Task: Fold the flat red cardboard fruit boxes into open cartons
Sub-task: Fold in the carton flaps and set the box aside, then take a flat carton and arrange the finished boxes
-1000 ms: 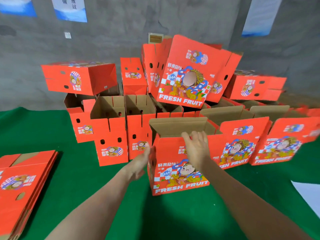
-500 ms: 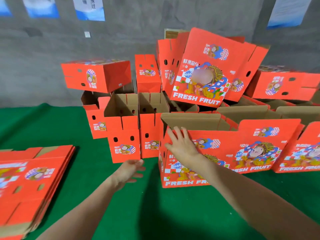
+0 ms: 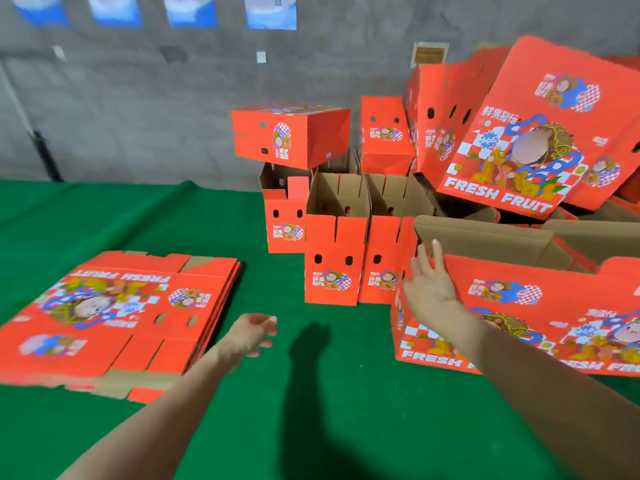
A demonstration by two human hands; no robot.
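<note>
A folded open red carton (image 3: 512, 317) stands on the green table at the right, printed FRESH FRUIT. My right hand (image 3: 427, 278) lies with straight fingers against its upper left corner. My left hand (image 3: 251, 336) hovers over the green cloth with relaxed fingers and holds nothing. A stack of flat red boxes (image 3: 114, 320) lies at the left, just left of that hand.
Several folded cartons (image 3: 334, 261) stand and lie piled against the grey wall (image 3: 138, 105) at the back and right, one large carton (image 3: 540, 133) tilted on top. The green table cloth (image 3: 311, 410) spreads in front. Posters hang on the wall.
My view has swung left, so the flat stack is now in full sight. My left hand left the carton and moved toward the stack. My right hand stays on the carton's corner.
</note>
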